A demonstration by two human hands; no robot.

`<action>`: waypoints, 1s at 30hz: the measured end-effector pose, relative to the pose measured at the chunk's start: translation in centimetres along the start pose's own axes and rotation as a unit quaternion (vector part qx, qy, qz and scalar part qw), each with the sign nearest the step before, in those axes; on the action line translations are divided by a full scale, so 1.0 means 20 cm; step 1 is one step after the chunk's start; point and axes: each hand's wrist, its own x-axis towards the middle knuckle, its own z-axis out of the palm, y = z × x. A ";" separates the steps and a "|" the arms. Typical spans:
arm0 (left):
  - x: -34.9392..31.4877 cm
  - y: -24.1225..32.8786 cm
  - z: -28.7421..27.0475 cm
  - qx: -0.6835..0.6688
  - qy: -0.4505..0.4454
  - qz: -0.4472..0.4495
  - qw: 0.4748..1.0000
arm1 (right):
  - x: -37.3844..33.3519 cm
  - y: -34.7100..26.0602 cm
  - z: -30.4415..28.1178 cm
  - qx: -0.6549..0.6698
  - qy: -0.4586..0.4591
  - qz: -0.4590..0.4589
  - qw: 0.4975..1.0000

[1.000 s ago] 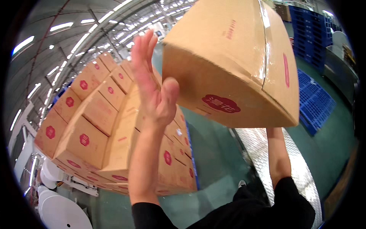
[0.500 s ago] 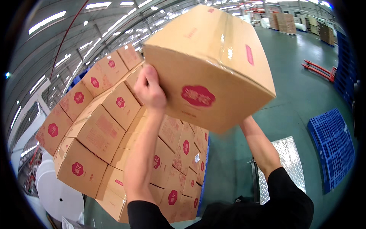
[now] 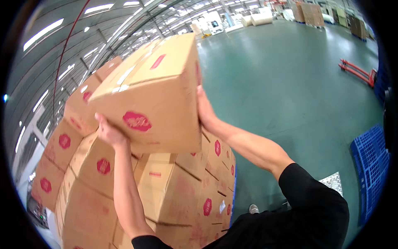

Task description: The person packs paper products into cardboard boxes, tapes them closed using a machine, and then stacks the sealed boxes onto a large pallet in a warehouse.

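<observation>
Between my two hands I hold up a large taped cardboard box (image 3: 166,112) with a red emblem on the side facing me. My left hand (image 3: 111,132) grips its lower left edge, thumb up on the front face. Flat against the right side lies my right hand (image 3: 205,108), its fingers partly hidden behind the box. Below and behind is a stack of similar cardboard boxes (image 3: 93,203), stepped higher toward the far left. The held box hides part of the stack, so I cannot tell whether they touch.
A blue plastic pallet (image 3: 371,166) leans at the right, near a metal tread plate (image 3: 333,182). Farther back on the green floor stands a red pallet jack (image 3: 356,72). Wrapped pallet loads (image 3: 311,15) and white rolls (image 3: 261,18) are in the distance.
The box has moved left and lower, from over the floor side to over the stack. My right hand, hidden before, now shows on its right side. The view has turned somewhat.
</observation>
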 end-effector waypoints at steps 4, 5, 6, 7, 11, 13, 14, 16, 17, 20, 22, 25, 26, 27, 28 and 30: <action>0.14 -0.39 -0.01 0.005 -0.027 -0.052 0.998 | 0.25 0.31 0.00 -0.135 -0.014 0.046 0.990; 0.18 -0.53 -0.09 0.108 -0.032 -0.044 0.993 | 0.27 0.40 -0.02 -0.165 -0.026 0.039 0.985; 0.18 -0.65 -0.17 0.214 -0.037 -0.035 0.975 | 0.26 0.48 -0.04 -0.194 -0.041 0.038 0.979; 0.15 -0.67 -0.21 0.355 -0.035 -0.041 0.933 | 0.22 0.55 -0.07 -0.233 -0.100 0.005 0.967; -0.33 -0.44 -0.20 0.445 -0.071 -0.035 0.892 | 0.23 0.63 -0.31 -0.210 -0.313 -0.042 0.925; -0.60 -0.40 -0.15 0.241 -0.032 -0.208 0.947 | 0.45 0.72 -0.52 -0.159 -0.335 -0.077 0.925; -0.73 -0.34 -0.01 0.497 -0.179 -0.132 0.839 | 0.63 0.79 -0.59 -0.214 -0.290 -0.052 0.931; -0.94 -0.38 0.14 0.634 -0.239 -0.109 0.727 | 1.06 0.95 -0.74 -0.259 -0.213 0.051 0.941; -1.04 -0.53 0.12 0.564 -0.152 -0.145 0.798 | 1.26 1.10 -0.78 -0.316 -0.192 0.040 0.928; -1.08 -0.70 0.17 0.527 -0.012 -0.205 0.825 | 1.58 1.42 -0.87 -0.216 -0.347 0.039 0.912; -1.08 -0.69 0.15 0.504 -0.018 -0.211 0.837 | 1.54 1.44 -0.81 -0.103 -0.422 0.114 0.894; -1.13 -0.68 0.14 0.559 0.016 -0.191 0.807 | 1.50 1.41 -0.81 -0.140 -0.376 0.095 0.911; -1.15 -0.68 0.12 0.566 0.033 -0.204 0.798 | 1.49 1.45 -0.82 -0.133 -0.371 0.060 0.917; -1.16 -0.68 0.12 0.574 0.045 -0.214 0.789 | 1.48 1.48 -0.80 -0.121 -0.359 0.025 0.925; -1.18 -0.70 0.15 0.614 0.084 -0.176 0.765 | 1.48 1.50 -0.78 -0.119 -0.338 0.003 0.934; -1.18 -0.78 0.28 0.690 0.118 -0.104 0.706 | 1.54 1.55 -0.82 -0.138 -0.389 0.000 0.911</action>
